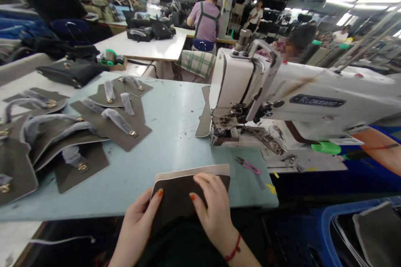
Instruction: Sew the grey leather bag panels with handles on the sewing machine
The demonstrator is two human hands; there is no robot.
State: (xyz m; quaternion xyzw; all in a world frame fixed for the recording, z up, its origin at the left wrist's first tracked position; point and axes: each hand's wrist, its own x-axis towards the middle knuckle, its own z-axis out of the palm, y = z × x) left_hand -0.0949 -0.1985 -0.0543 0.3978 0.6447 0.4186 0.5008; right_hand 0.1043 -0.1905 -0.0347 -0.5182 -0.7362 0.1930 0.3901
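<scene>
A dark brown panel (175, 200) with a pale edge is at the front edge of the table, over my lap, with a beige layer (203, 170) showing along its top. My left hand (140, 212) grips its left edge, thumb on top and fingers behind. Across the right part of the panel lies my right hand (214, 204), its thumb apart from the fingers and its fingertips close to the top edge. The panel's lower part falls into shadow. Just right of it, pink-handled thread snips (248, 165) rest on the table.
A sewing machine (300, 96) stands at the right, with a narrow grey piece (205, 117) beside its head. Several panels with plastic-wrapped handles (117, 121) spread over the left of the pale blue table (175, 112). A blue basket (327, 217) holds more pieces. People work beyond.
</scene>
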